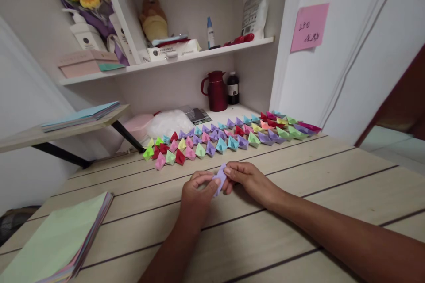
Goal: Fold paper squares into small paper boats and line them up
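A small folded piece of lilac paper (220, 179) is held between both hands, just above the tabletop. My left hand (198, 192) pinches its lower left side, thumb on top. At the upper right edge, my right hand (245, 178) grips the same paper between thumb and fingers. Beyond the hands, several rows of small folded paper boats (210, 148) in many colours stretch across the back of the table.
A stack of coloured paper (56, 239) lies at the front left of the slatted table (332, 185). More sheets (81, 115) rest on a raised shelf. Behind the boats stand a dark red jug (217, 90), a dark bottle (233, 88) and a white plastic bag (170, 124).
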A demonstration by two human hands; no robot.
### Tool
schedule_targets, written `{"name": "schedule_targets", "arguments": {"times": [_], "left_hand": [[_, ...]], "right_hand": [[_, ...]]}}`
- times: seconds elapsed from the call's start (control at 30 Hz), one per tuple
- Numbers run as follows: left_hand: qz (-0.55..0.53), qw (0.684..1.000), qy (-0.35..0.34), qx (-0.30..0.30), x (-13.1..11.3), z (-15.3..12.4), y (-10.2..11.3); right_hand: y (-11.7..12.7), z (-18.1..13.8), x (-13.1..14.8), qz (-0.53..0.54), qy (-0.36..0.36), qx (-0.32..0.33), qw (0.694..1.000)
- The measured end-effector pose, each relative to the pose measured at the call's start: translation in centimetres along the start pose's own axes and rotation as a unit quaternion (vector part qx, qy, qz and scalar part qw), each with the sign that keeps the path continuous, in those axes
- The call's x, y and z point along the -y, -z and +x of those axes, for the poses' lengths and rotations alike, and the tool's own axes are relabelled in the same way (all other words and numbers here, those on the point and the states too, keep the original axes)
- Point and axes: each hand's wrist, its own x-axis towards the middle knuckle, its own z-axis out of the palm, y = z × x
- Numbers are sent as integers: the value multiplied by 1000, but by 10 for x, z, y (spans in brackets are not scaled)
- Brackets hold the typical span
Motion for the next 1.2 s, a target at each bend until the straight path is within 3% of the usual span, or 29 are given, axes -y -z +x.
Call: {"name": "schedule_targets", "arguments": {"times": [0.2,0.43,0.67,0.87,1.2], "left_hand": [[-61,998,31,8,-1,-1,1],[-184,975,116,-42,-11,-5,1],[-183,978,88,-50,-13,-7,-3],[-167,982,91,7,-18,-11,-7],[-173,981,92,-1,-18,-11,-5]], "right_hand": [[-3,0,-2,12,-10,-11,1000],[-10,-7,9,-77,27,31,996],[-11,-8,8,-160,37,26,986],[-12,-8,6,-112,14,26,993],[-13,-8,6,-61,-17,37,997]]}}
